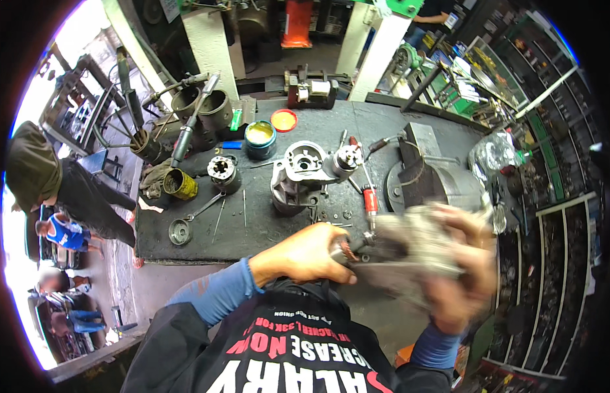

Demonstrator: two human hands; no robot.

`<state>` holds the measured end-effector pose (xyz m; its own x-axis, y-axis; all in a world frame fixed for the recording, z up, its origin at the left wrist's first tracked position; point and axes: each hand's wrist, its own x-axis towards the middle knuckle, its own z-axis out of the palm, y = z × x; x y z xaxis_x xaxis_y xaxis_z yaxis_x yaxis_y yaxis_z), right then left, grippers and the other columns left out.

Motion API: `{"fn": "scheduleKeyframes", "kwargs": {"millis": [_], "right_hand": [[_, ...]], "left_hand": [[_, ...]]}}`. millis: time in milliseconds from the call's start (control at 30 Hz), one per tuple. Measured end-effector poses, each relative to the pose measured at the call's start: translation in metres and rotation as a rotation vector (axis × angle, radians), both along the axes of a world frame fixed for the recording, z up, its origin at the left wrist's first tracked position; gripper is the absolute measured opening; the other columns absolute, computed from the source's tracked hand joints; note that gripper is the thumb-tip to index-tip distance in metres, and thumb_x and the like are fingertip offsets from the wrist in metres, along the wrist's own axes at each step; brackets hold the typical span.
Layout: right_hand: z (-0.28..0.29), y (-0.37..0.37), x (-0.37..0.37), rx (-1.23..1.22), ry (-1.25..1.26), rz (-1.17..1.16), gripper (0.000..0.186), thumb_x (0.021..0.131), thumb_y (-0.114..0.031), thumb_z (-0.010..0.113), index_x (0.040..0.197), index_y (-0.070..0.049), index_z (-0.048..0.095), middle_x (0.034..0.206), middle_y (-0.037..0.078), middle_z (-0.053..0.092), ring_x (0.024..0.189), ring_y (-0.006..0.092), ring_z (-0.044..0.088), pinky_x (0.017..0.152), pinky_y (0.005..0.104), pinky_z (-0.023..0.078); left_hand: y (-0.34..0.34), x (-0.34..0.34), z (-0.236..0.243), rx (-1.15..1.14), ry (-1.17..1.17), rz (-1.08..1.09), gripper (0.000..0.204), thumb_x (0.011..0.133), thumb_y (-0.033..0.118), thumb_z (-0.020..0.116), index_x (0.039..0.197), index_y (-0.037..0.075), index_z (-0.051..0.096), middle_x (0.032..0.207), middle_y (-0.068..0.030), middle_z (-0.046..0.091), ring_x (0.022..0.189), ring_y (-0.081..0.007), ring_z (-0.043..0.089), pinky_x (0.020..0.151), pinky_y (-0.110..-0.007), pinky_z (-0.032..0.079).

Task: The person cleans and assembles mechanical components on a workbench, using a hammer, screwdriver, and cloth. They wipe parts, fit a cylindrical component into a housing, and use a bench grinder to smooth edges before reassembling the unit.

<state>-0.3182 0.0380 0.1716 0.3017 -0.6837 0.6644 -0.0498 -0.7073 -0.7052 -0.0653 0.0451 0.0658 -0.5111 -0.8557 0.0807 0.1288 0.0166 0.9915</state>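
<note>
Left hand (310, 254) at six o'clock, fingers grasping a part (346, 251), right hand (467, 275) at four, fingers clutching a blurred rag (410, 243), vise (439, 180) at three on the surface (262, 226)

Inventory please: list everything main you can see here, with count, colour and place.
Workbench: one, black, centre
Metal housing: one, grey, mid-bench
Slotted cylinder: one, grey, left of housing
Tub: one, blue, behind housing, leftward
Lid: one, red, beside tub
Can: one, yellow, left of cylinder
Screwdriver: one, red-handled, right of housing
Vise: one, dark grey, bench's right
Plastic bottle: one, clear, far right
People: several, mixed clothing, mostly left background
Part with coppery strands: one, dark, in left hand
Blurred object: one, greyish, at right hand
Left hand: one, bare, centre
Right hand: one, bare, blurred, right
</note>
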Motion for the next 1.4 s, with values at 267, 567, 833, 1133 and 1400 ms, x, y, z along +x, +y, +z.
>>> {"fn": "scheduleKeyframes", "kwargs": {"millis": [267,567,833,1133,1400], "right_hand": [[-0.066,0.027,-0.037,0.168,0.7,-0.441,0.027,0.103,-0.016,0.064,0.083,0.0,0.063,0.072,0.015,0.058,0.057,0.0311,0.054,0.056,0.0385,0.044],[-0.058,0.064,-0.054,0.054,0.498,-0.555,0.025,0.104,-0.018,0.063,0.092,0.004,0.058,0.086,0.011,0.056,0.075,0.0238,0.052,0.067,0.0363,0.041],[-0.09,0.063,-0.061,0.576,0.211,-0.581,0.036,0.112,-0.023,0.058,0.082,-0.003,0.056,0.07,-0.005,0.044,0.069,0.008,0.038,0.061,0.03,0.033],[-0.062,0.102,-0.016,0.201,0.17,-0.906,0.066,0.1,-0.037,0.067,0.151,0.002,0.049,0.142,0.023,0.06,0.126,0.0368,0.064,0.111,0.0535,0.049],[-0.169,0.128,-0.016,0.823,-0.81,-0.534,0.066,0.11,-0.051,0.052,0.158,-0.007,0.043,0.152,0.013,0.054,0.136,0.0267,0.057,0.115,0.0443,0.048]], "left_hand": [[0.018,-0.081,-0.015,-0.613,-0.262,-0.055,0.028,0.082,0.025,0.071,0.105,0.009,0.07,0.106,-0.0105,0.073,0.098,-0.0368,0.069,0.089,-0.048,0.057],[0.009,-0.08,0.007,0.033,-0.351,-0.304,0.051,0.066,0.02,0.082,0.107,-0.008,0.07,0.091,-0.0282,0.075,0.087,-0.0385,0.077,0.081,-0.044,0.06],[0.02,-0.091,0.005,-0.129,-0.412,-0.256,0.049,0.066,0.022,0.085,0.104,-0.005,0.07,0.084,-0.0247,0.074,0.082,-0.0421,0.075,0.077,-0.046,0.059],[0.027,-0.12,-0.029,0.447,0.393,-0.164,0.038,0.094,0.03,0.081,0.116,0.003,0.068,0.093,-0.0076,0.07,0.081,-0.0133,0.068,0.07,-0.031,0.056],[0.034,-0.149,-0.041,0.266,-0.046,0.003,0.07,0.105,0.062,0.056,0.114,-0.007,0.061,0.108,-0.0222,0.068,0.102,-0.0298,0.066,0.088,-0.043,0.052]]}}
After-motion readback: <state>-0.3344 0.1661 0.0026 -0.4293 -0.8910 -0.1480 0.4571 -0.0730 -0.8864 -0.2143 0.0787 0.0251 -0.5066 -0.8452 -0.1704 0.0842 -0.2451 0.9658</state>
